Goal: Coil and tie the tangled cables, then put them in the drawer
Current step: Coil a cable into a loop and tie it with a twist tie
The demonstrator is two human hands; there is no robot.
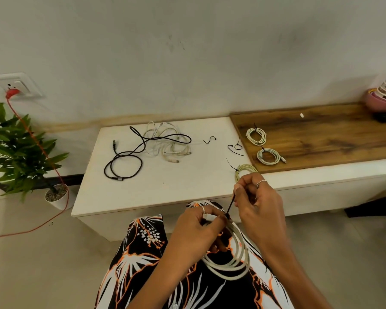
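Note:
My left hand (201, 226) grips a coiled white cable (232, 262) over my lap, pinching its top together. My right hand (256, 197) pulls the tail of a black zip tie (230, 205) that wraps the coil. A loose black cable (129, 157) and a tangled white cable (165, 139) lie on the white table (165, 186). A tied yellowish coil (245, 169) sits by the table's front right corner, partly hidden by my right hand. Two tied white coils (256, 136) (268, 156) rest on the wooden top (321, 134). No drawer shows.
Spare black zip ties (210, 139) (235, 149) lie on the white table. A potted plant (20, 150) stands at the left, with a red cord (42, 152) running from a wall socket (16, 85). Stacked bowls (383, 94) sit far right.

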